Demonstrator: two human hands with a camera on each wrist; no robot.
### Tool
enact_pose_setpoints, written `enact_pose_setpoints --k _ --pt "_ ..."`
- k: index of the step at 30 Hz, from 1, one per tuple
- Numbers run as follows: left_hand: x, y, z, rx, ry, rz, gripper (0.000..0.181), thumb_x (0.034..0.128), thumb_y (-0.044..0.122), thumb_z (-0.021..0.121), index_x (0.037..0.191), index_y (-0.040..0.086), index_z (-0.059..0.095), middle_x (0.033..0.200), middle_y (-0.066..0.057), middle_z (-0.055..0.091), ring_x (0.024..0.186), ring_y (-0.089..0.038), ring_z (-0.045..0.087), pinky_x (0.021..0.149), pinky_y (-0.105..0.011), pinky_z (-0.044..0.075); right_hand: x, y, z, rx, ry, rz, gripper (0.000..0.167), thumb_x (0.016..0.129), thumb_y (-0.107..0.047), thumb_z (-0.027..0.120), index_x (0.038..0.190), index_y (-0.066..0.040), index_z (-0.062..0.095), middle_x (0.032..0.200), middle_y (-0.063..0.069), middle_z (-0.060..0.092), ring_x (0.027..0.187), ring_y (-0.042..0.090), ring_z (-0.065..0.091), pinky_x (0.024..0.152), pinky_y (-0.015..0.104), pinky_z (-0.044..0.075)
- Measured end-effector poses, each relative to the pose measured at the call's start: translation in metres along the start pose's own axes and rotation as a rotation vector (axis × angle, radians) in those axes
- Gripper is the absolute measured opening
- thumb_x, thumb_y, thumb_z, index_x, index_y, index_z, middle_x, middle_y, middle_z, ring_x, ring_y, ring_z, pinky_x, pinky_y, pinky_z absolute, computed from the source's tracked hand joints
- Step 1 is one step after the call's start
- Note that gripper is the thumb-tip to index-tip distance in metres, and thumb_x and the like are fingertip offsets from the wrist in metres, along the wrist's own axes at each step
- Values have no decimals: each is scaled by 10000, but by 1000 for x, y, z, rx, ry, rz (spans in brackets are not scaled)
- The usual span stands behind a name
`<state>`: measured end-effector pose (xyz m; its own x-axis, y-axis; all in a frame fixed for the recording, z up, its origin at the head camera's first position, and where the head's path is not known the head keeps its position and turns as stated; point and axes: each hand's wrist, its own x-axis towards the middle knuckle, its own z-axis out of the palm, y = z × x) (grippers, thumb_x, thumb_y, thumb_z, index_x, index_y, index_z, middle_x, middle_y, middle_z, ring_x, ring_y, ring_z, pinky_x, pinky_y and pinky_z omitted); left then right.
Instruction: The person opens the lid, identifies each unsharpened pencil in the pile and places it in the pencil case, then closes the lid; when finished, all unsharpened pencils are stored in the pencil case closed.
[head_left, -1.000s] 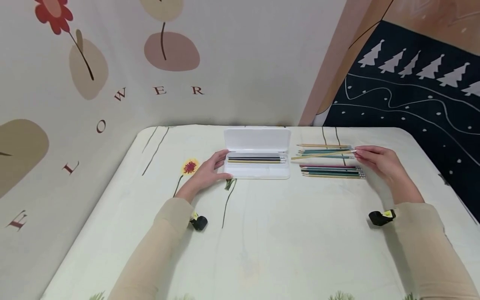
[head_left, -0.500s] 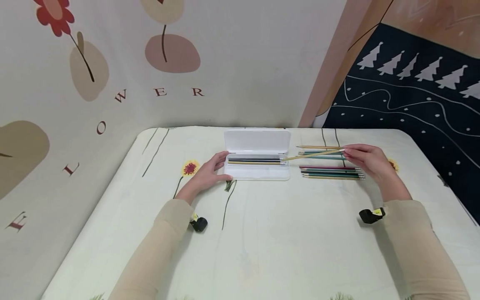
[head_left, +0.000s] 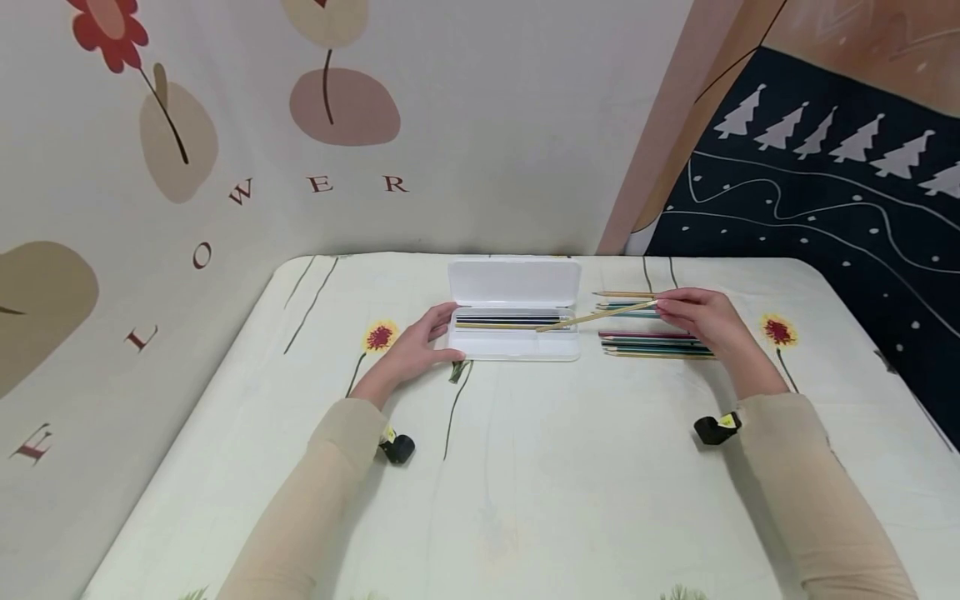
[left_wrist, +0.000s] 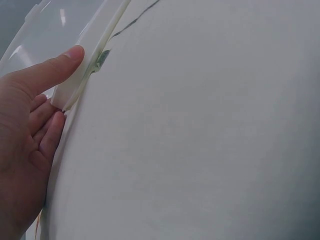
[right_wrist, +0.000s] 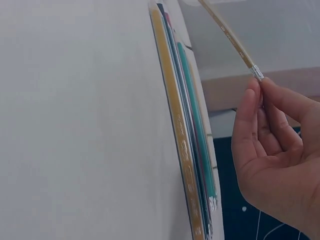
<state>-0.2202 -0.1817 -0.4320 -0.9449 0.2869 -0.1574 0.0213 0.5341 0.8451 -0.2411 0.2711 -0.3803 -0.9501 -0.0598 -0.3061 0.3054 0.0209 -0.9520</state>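
Observation:
A white pencil case lies with its lid raised, and a few dark and yellow pencils rest in its rear part. At its left end my left hand grips it, the thumb over the front rim; the left wrist view shows the hand at the case's corner. My right hand pinches a yellow pencil by its metal-banded end, the far tip over the case. In the right wrist view, thumb and fingertips of the hand hold that pencil.
Right of the case, several pencils lie side by side, with another group behind them, partly under my right hand. The patterned cloth covers the table; a printed curtain stands behind.
My right hand has moved left with the yellow pencil, whose tip has passed from beside the case to above its inside. My left hand remains at the case's left end.

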Motion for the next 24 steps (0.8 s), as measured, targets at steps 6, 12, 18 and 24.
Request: enact_pose_setpoints --k 6,12,18,24 --pt "1 0 0 2 2 -10 890 844 262 809 1560 259 280 1635 -58 322 1494 -275 354 1262 -434 273 5 4 18 -122 -70 -39 193 958 -93 653 1142 -71 708 929 -150 708 852 -63 689 820 129 588" --pt "0 0 0 0 -1 -1 896 842 263 810 1562 252 277 1635 -67 319 1493 -283 355 1260 -436 276 10 8 34 -157 -101 -45 204 952 -75 658 1143 -85 729 945 -162 701 839 -58 694 811 131 590" --pt "-1 0 -1 -1 -1 11 898 842 260 811 1563 251 276 1635 -71 320 1490 -286 360 1260 -438 277 14 8 49 -196 -124 -63 361 947 -81 666 1281 52 629 970 -157 704 843 -72 692 818 134 589" --pt "0 0 -1 -8 -1 9 893 843 250 808 1562 247 278 1634 -71 321 1490 -287 359 1258 -436 281 15 8 63 -243 -151 -68 400 955 -91 658 1311 79 589 1073 -94 682 844 -56 697 825 156 597"
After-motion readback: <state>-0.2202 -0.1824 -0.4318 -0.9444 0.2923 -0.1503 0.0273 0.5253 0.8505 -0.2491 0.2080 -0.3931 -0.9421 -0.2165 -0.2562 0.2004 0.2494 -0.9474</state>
